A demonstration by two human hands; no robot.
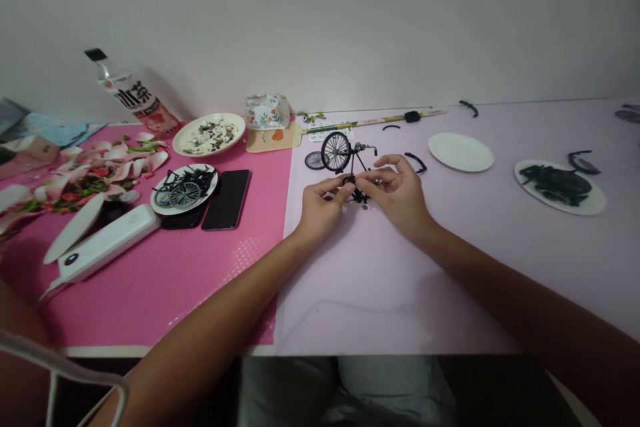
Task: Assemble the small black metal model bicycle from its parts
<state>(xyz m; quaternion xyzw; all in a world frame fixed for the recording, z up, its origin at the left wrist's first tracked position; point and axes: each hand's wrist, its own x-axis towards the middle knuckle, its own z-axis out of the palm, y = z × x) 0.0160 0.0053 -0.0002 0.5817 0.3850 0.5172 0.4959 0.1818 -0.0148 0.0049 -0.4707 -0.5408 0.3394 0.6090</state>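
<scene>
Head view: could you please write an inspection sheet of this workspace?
Surface: pink mat on the left, pale lilac cover on the right.
Job's things: model bicycle upright, one wheel fitted; loose wheel beside it.
Clutter: phone, bottle, petals, empty plate, left parts plate, right parts plate.
Grippers: left hand and right hand both pinch the model bicycle low on its frame.
Cables: nothing seen.
Surroundings: plain white wall.

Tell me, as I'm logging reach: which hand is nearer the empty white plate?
Right. The right hand pinches the bicycle model, with the empty white plate just beyond it to the right; the left hand holds the model's other side, farther from the plate.
</scene>
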